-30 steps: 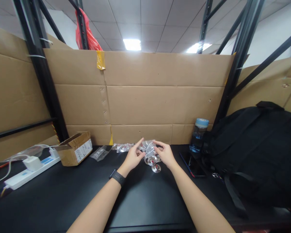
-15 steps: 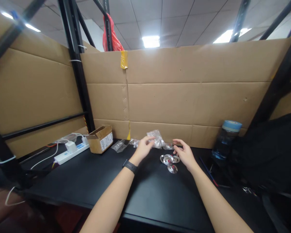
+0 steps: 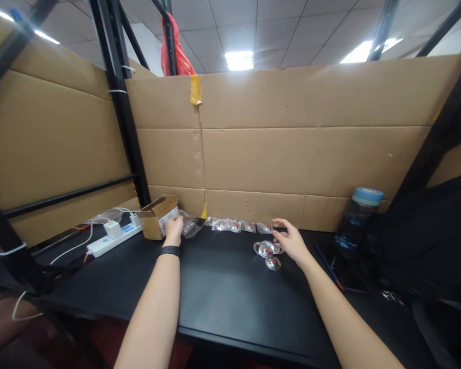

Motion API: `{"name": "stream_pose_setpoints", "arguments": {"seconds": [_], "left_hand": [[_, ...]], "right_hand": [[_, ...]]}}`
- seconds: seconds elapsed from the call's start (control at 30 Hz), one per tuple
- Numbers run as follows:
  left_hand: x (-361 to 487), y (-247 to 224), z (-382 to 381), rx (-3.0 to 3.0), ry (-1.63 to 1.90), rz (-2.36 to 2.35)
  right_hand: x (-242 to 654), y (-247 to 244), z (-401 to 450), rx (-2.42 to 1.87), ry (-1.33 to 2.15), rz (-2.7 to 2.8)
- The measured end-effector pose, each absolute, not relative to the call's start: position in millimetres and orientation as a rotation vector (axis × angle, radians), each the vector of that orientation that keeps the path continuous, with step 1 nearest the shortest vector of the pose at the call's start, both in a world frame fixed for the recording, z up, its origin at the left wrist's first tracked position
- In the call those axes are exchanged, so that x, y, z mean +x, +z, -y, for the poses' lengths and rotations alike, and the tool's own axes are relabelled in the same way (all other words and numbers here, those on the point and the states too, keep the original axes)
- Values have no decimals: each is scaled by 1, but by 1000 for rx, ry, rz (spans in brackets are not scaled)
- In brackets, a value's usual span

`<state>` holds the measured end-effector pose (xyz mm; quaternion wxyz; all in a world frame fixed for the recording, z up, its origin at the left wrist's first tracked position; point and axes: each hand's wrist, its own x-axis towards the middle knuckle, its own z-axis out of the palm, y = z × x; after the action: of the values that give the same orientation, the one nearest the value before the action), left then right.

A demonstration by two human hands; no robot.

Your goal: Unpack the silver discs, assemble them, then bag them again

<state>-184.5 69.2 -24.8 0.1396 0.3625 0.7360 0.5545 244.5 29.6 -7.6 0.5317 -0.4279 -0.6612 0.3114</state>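
My left hand [image 3: 174, 228], with a dark band at the wrist, is closed on a clear plastic bag [image 3: 188, 223] beside the small cardboard box [image 3: 152, 220]. My right hand [image 3: 288, 238] has its fingers apart and holds nothing. It hovers near the right end of a row of clear-bagged round metal pieces [image 3: 231, 225] along the cardboard wall. Several loose shiny round metal discs [image 3: 267, 250] with red spots lie bunched on the black table, just left of and below my right hand.
A white power strip [image 3: 113, 241] with plugs and cables lies at the left. A blue-lidded bottle [image 3: 358, 218] stands at the right, next to a black bag [image 3: 430, 246]. Pens [image 3: 330, 269] lie before it. Cardboard walls [image 3: 253, 154] enclose the black table [image 3: 230, 292].
My left hand has moved left, from the middle to beside the box, and the clear bag has gone with it. My right hand has hardly moved.
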Motion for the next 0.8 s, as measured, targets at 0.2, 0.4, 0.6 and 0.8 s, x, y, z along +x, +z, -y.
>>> {"name": "stream_pose_setpoints", "arguments": {"seconds": [0.2, 0.4, 0.6, 0.8], "left_hand": [[-185, -28, -70, 1162, 1285, -2324], [-178, -26, -60, 1275, 1069, -2364], [-168, -18, -64, 1420, 1050, -2243], [-158, -11, -68, 1514, 1205, -2021]], "right_hand": [[247, -6, -30, -1033, 759, 1589], [248, -7, -29, -1029, 747, 1608], [249, -7, -31, -1013, 755, 1621], [250, -6, -30, -1031, 750, 1633]]}}
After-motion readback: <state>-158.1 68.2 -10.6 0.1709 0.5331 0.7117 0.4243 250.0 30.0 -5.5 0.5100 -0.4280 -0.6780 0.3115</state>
